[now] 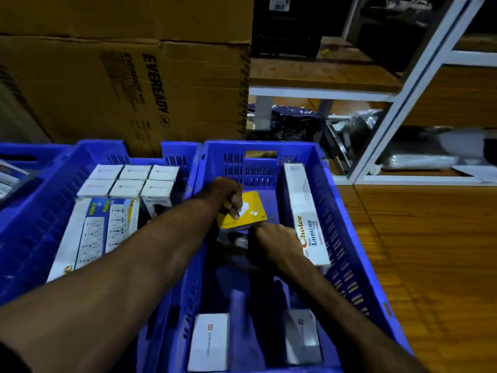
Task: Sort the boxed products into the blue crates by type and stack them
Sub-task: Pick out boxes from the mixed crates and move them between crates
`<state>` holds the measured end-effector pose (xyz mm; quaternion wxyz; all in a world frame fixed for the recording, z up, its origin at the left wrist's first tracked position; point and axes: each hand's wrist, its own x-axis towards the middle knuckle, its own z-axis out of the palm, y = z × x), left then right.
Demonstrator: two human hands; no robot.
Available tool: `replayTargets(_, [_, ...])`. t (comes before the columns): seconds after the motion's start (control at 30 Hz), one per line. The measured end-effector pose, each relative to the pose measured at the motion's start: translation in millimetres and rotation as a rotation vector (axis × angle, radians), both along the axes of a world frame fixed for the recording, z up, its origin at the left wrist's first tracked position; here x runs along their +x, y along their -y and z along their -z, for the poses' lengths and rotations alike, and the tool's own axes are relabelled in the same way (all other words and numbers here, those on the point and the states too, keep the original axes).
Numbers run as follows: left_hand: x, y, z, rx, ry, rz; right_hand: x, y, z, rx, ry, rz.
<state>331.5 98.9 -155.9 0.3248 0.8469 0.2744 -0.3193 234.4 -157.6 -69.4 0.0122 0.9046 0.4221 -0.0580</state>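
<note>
I saw both hands inside the right-hand blue crate (336, 211). The left hand (223, 195) was closed on the far-left edge of a yellow box (244, 211), fingers curled over its top face. The right hand (274, 240) gripped the box's near edge, just below the left hand; how tightly, I could not tell. To the right of that grip a long white Choice Lumino box (304, 211) leaned against the crate wall. Left of the grip, the neighbouring blue crate (35, 211) held small white boxes (129, 181).
</note>
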Motion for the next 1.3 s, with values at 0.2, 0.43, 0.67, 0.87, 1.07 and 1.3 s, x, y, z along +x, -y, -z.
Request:
replayTargets(0.2, [-25.4,33.4,-46.1,0.046,0.048,0.085,-1.0,20.3,-8.9,-0.012,-0.037,-0.026])
replayTargets(0.43, [-37.0,50.8,-79.1,0.303,0.340,0.329,3.1,33.1,-26.0,0.013,-0.166,0.056])
replayTargets(0.67, [-94.0,40.8,-130.2,0.221,0.905,0.099,18.0,61.5,-50.8,0.609,-0.494,0.403])
replayTargets(0.87, [-172.0,18.5,-175.5,-0.272,1.152,-0.524,-21.3,42.8,-81.6,1.066,-0.899,0.303])
replayTargets(1.07, [-290.0,-11.2,-204.8,-0.564,1.229,-0.813,-84.4,-17.3,-107.3,1.120,-1.086,0.167])
replayTargets(1.3, [-464.0,-59.5,-202.3,-0.346,1.306,-0.930,-183.4,-109.6,-118.1,0.966,-1.222,0.019])
